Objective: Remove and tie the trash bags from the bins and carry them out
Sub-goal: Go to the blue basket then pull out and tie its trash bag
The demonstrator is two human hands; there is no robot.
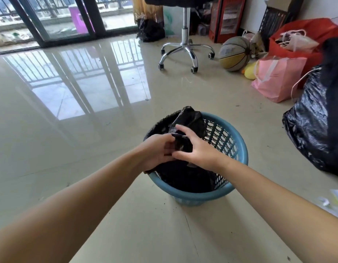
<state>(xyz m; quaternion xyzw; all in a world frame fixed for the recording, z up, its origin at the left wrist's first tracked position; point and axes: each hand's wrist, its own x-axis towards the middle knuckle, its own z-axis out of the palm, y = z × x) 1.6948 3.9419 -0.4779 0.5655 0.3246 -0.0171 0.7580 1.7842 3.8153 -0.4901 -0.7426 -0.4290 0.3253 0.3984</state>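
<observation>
Black trash bag [185, 173] seated in the blue perforated plastic bin [224, 141] on the tiled floor, its gathered mouth pinched between the left hand [156, 150] and the right hand [197, 149] above the rim. The film looks thin, limp and slippery, probably light, so the bunched neck is the likeliest place to hold it. A second, filled black bag [310, 133] lies near to the right, the pink paper bag [276, 78], basketball [233, 54] and swivel chair base [185, 52] beyond; none crowds the bin.

Black trash bag [185, 120] in a blue lattice-holed bin [224, 138]; at two o'clock, a pink bag [274, 78] and a red one [297, 31].
</observation>
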